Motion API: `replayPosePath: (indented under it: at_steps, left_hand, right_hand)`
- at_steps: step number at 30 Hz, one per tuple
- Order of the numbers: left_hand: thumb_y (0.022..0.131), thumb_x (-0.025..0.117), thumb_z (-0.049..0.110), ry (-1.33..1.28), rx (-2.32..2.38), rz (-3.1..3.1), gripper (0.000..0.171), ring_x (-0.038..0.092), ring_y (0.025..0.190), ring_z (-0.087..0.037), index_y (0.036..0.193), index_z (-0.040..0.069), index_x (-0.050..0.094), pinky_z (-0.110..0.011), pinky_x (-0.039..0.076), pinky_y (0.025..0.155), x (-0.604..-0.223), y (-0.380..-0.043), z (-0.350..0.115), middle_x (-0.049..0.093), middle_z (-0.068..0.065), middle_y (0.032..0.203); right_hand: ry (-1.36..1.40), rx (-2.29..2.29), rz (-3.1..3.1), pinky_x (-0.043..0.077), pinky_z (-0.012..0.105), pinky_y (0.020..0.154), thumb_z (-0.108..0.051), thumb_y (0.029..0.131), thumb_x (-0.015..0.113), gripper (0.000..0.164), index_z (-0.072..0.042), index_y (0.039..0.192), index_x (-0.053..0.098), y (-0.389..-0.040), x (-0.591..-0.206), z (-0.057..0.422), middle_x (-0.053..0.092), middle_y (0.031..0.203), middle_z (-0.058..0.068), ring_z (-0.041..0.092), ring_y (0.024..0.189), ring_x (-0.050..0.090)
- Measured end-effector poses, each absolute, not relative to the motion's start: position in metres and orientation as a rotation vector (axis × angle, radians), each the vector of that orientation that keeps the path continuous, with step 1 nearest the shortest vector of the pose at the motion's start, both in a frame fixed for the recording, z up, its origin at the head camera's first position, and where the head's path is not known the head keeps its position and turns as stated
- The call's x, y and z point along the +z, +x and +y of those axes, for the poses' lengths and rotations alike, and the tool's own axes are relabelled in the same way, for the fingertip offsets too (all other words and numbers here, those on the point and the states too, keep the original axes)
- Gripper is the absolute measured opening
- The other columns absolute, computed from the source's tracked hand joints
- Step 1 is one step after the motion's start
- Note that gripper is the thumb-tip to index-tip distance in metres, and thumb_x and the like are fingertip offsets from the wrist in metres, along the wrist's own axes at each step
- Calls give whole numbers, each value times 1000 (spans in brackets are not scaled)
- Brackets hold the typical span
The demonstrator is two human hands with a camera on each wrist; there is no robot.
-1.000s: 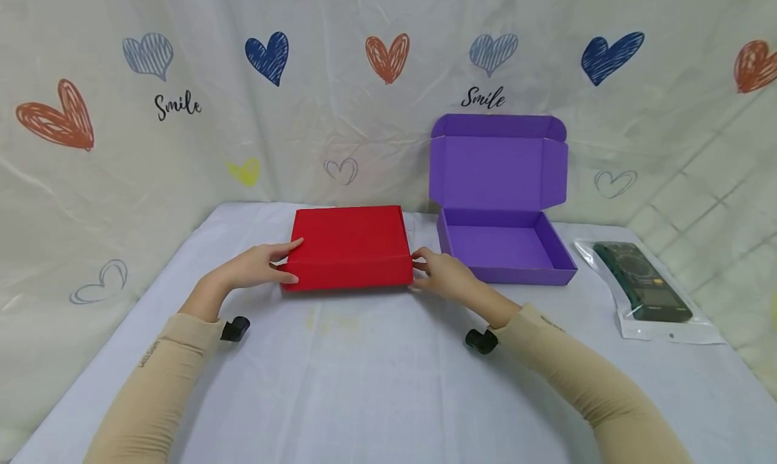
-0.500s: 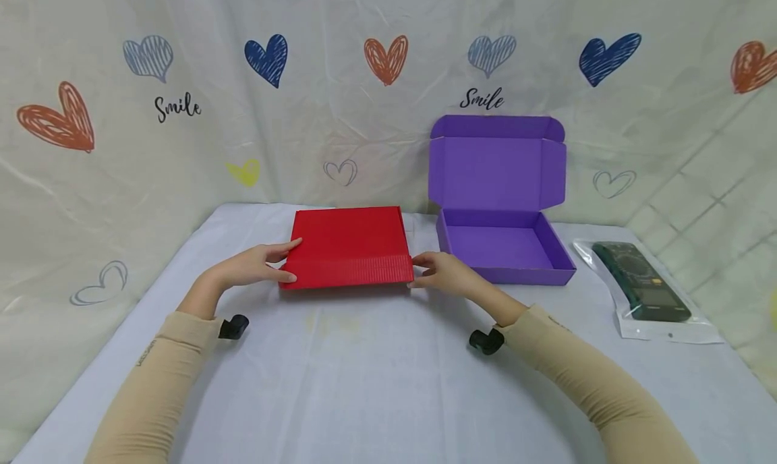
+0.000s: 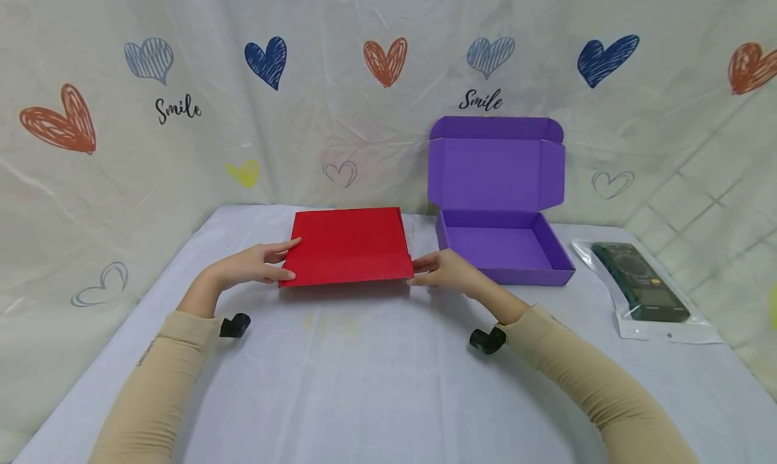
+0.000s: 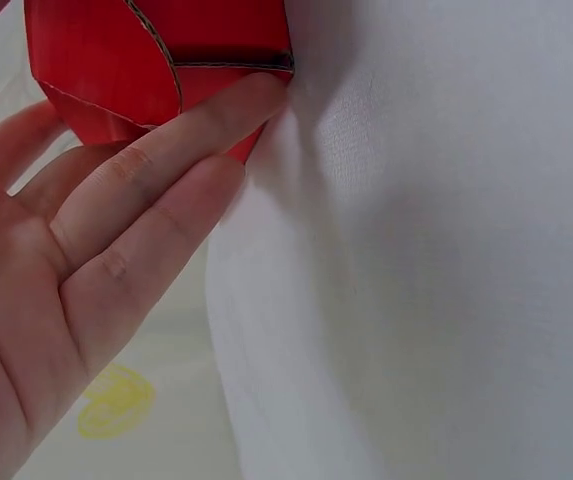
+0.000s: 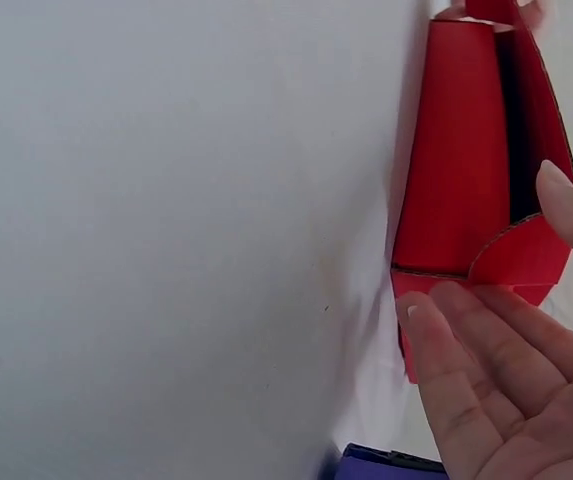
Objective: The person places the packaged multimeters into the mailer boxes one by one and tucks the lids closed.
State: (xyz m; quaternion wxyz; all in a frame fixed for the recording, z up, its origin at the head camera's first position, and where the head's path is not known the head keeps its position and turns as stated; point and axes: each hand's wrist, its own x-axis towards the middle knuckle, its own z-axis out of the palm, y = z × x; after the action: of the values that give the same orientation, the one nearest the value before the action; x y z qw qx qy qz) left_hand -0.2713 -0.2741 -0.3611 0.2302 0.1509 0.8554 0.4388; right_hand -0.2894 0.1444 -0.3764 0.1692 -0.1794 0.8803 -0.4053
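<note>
A red cardboard box (image 3: 346, 241) sits at the middle back of the table, its lid's front edge raised. A dark gap shows under the lid in the right wrist view, above the red front wall (image 5: 456, 150). My left hand (image 3: 249, 265) is at the box's left end, straight fingers (image 4: 166, 165) against its side; in the left wrist view most of the box is cut off. My right hand (image 3: 452, 273) is at the right end, fingers against the side and thumb (image 5: 566, 200) at the lid's edge.
Right of the red box stands a purple box (image 3: 504, 275) with its lid upright. Farther right lies a dark green multimeter (image 3: 640, 282) in a clear plastic bag (image 3: 655, 330). A white cloth (image 3: 364, 383) covers the table; a curtain printed with hearts hangs behind.
The red box's front flap has come out and swung forward, and the lid's front edge has risen slightly. Both hands have stayed at the box's ends, shifting only a little.
</note>
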Motion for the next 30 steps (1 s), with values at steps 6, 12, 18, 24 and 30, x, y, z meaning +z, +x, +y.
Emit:
replayPosePath:
  at_steps: [6,12,18,24,30]
  left_hand:
    - [97,71,30,425,1226,2338,86,25,150,-42,166,18,20,-47,48,106,-359,-270,-274,23,-26,165]
    - [96,71,31,419,1233,2338,87,25,150,-42,166,19,20,-48,48,106,-359,-269,-275,22,-24,165]
    - [97,71,32,415,1220,2355,86,24,151,-41,166,20,21,-48,47,107,-363,-270,-275,22,-22,166]
    - [96,71,29,437,1220,2365,86,23,151,-42,165,18,21,-50,46,107,-361,-268,-274,21,-23,166]
    - [96,71,30,445,1211,2380,86,24,151,-42,165,18,21,-49,47,107,-363,-268,-275,22,-22,166]
  right_hand:
    - [-429,-1178,2484,57,31,80,-25,87,83,50,2,128,70,-289,-376,145,74,117,11,15,88,69]
    - [-442,-1231,2433,58,33,80,-24,90,80,52,4,131,66,-285,-377,145,74,117,13,19,90,72]
    - [-473,-1302,2380,59,33,77,-18,92,78,49,4,133,60,-284,-381,146,74,116,16,23,94,73]
    - [-544,-1224,2462,59,36,79,-16,93,76,45,5,131,61,-280,-380,144,74,114,16,25,97,72]
    - [-696,-982,2659,57,36,79,-14,96,71,35,5,125,67,-275,-380,137,77,103,10,24,98,73]
